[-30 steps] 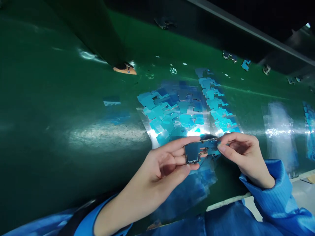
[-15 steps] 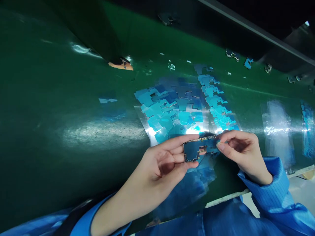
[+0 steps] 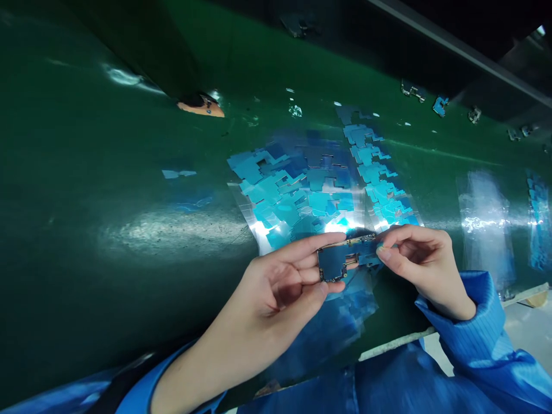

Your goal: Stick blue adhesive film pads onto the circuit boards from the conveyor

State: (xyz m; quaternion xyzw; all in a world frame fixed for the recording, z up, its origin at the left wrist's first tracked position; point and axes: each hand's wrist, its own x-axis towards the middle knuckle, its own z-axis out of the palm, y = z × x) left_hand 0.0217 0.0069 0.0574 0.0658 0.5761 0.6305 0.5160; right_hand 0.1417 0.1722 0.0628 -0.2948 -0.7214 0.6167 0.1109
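Head view: board (image 3: 332, 261) over the desk (image 3: 129, 282), by its near edge. Right hand (image 3: 431, 267) hides board's right end; grip pinched closed there, on what, cannot tell. Hold unchanged since earlier frame. Left hand (image 3: 271, 296) palm up, grip closed on board's edges.

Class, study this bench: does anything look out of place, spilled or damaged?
A pale blue scrap lies on the green bench top, well apart from the overlapping blue pieces, so it looks stray. The circuit board in the left hand shows no obvious damage, though the right hand hides part of one end.
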